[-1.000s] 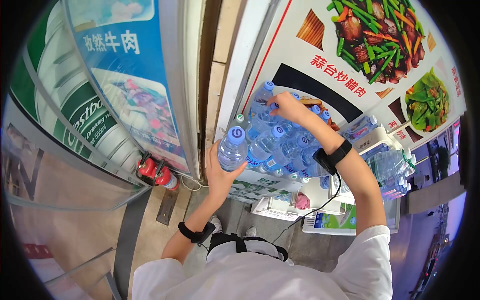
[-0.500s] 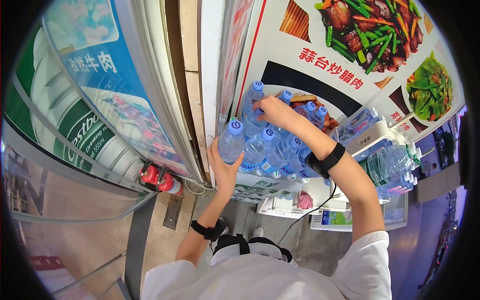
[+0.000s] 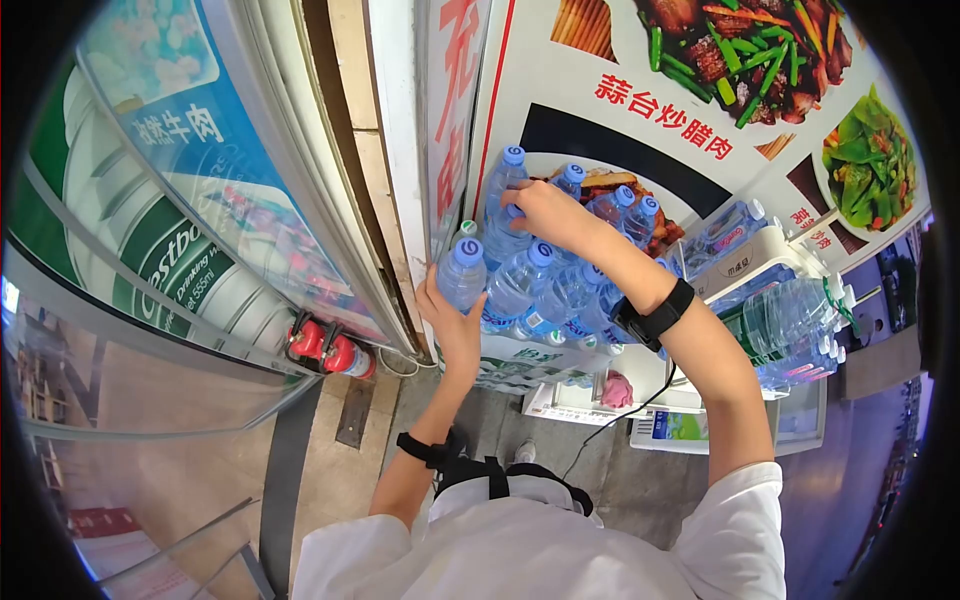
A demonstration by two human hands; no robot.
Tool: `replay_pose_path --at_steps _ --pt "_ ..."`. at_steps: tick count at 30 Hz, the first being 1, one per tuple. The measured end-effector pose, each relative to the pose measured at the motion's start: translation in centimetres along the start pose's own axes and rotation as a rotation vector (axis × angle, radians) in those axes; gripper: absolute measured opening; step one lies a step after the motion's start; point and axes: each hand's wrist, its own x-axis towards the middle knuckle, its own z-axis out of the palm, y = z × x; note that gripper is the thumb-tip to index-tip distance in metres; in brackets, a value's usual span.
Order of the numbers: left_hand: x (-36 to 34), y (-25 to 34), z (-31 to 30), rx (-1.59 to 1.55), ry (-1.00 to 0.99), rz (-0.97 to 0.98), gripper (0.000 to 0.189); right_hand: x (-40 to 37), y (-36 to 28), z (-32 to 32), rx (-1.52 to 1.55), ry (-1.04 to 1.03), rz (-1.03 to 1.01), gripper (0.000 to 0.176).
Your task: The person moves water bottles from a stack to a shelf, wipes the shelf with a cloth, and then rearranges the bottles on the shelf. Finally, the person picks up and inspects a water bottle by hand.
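My left hand point(image 3: 455, 330) wraps its thumb and fingers around a clear water bottle point(image 3: 463, 278) with a blue cap, at the front left corner of a group of bottles. My right hand point(image 3: 548, 212) reaches over the group, its fingers closed at the blue cap of another water bottle point(image 3: 505, 238) just behind. A bottle point(image 3: 510, 168) stands further back, by the wall. More blue-capped bottles point(image 3: 520, 285) stand upright close together to the right, partly under my right forearm. They rest on a wrapped pack of green-and-white-labelled bottles point(image 3: 520, 368).
At right, a white rack point(image 3: 740, 275) holds bottles lying on their sides, with a large green-handled bottle pack point(image 3: 780, 320) beside it. A pink crumpled item point(image 3: 617, 390) lies on a white surface. Red fire extinguishers point(image 3: 330, 350) stand left. A food poster point(image 3: 640, 110) covers the wall.
The view has shifted slightly. The bottle in my left hand sits a little further left of its neighbours, and a green cap shows behind it. My right hand stays at its cap.
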Motion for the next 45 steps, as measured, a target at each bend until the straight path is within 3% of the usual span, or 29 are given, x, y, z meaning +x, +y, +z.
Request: replay_pose_path --at_steps 6,11,17,26,33,42,45 --pt "0.0 -0.7 -0.7 0.045 0.004 0.085 0.077 -1.7 -0.4 1.0 0.17 0.119 0.006 0.057" --pt "-0.3 -0.2 -1.5 0.13 -0.103 0.031 0.078 -4.8 -3.4 0.4 0.169 0.13 0.082 0.076" --pt "-1.1 -2.1 -1.5 0.135 -0.121 0.06 0.074 -5.6 -3.3 2.8 0.323 0.139 0.108 0.088" --pt "0.7 -1.5 -0.2 0.326 -0.121 0.127 0.069 -5.3 -3.6 2.0 0.42 0.107 0.197 0.088" --pt "0.4 -1.5 -0.9 0.318 -0.184 0.043 0.073 -5.5 -3.2 3.2 0.385 0.195 0.106 0.091" --pt "-1.5 -3.8 -0.3 0.338 -0.031 0.182 0.069 -5.4 -3.7 2.6 0.352 0.215 0.109 0.085" --pt "-1.2 -3.8 -0.1 0.362 -0.093 0.098 0.071 -5.2 -3.0 3.5 0.328 0.254 0.092 0.082"
